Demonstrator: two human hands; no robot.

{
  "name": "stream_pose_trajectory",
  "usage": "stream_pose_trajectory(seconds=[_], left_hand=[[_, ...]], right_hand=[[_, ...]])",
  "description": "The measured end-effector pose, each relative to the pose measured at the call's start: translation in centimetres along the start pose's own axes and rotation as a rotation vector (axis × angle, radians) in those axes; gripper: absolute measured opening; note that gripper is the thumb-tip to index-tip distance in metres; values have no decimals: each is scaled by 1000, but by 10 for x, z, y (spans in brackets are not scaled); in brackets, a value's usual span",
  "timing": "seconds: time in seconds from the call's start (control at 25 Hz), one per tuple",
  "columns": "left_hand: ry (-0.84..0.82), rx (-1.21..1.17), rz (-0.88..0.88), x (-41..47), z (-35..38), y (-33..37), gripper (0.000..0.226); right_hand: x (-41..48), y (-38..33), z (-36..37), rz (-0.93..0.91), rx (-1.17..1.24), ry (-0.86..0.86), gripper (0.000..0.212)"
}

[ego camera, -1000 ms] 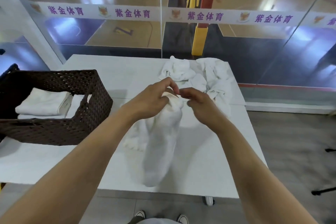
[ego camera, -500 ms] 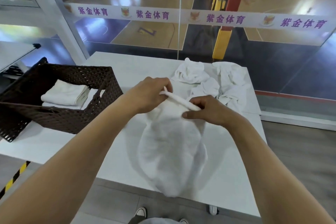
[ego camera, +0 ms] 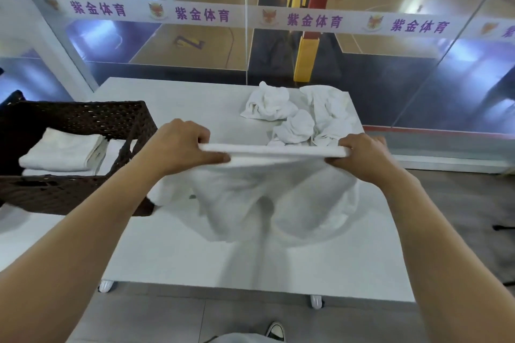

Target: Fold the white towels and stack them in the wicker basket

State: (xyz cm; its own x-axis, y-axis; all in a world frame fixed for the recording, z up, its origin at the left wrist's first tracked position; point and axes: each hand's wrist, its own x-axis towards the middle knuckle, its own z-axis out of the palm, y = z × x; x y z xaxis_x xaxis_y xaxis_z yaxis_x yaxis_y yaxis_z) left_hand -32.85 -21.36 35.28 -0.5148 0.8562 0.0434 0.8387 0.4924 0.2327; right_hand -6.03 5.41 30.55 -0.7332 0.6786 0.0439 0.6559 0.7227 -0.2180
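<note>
A white towel (ego camera: 267,203) hangs over the white table (ego camera: 172,253), its top edge stretched taut between my hands. My left hand (ego camera: 181,147) pinches the left corner and my right hand (ego camera: 362,156) pinches the right corner, both raised above the tabletop. The towel's lower part sags in loose folds onto the table. A dark brown wicker basket (ego camera: 83,192) stands at the left with folded white towels (ego camera: 64,153) inside. A heap of crumpled white towels (ego camera: 301,114) lies at the table's far right.
A glass wall with a white banner of purple characters (ego camera: 312,21) runs behind the table. Grey floor lies to the right and below. The table stands on white casters (ego camera: 106,285). The toe of a shoe (ego camera: 274,331) shows at the bottom edge.
My hands have moved apart, from nearly touching at the towel's bunched top to a wide spread. The towel has opened from a narrow hanging bundle into a stretched sheet.
</note>
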Motion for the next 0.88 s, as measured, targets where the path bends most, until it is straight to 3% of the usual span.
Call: stream_pose_trajectory(seconds=[0.08, 0.16, 0.32, 0.48, 0.68, 0.76, 0.88], left_hand=[[-131, 58, 25, -10, 6, -19, 50], [-161, 96, 7, -14, 15, -48, 36], [-21, -36, -135, -19, 27, -97, 30], [56, -67, -183, -26, 33, -111, 33], [246, -152, -192, -27, 26, -114, 28], [258, -151, -177, -28, 23, -116, 25], [252, -143, -194, -32, 28, -112, 18]], right_hand=[[-10, 4, -1, 56, 54, 58, 33], [-24, 4, 0, 89, 30, 85, 38], [-63, -4, -4, 186, -50, -1, 35], [-91, -19, 0, 271, -200, -260, 47], [-123, -14, 7, 338, -154, -388, 51], [-137, -6, 4, 374, -103, -320, 37], [-157, -2, -1, 554, -13, 46, 34]])
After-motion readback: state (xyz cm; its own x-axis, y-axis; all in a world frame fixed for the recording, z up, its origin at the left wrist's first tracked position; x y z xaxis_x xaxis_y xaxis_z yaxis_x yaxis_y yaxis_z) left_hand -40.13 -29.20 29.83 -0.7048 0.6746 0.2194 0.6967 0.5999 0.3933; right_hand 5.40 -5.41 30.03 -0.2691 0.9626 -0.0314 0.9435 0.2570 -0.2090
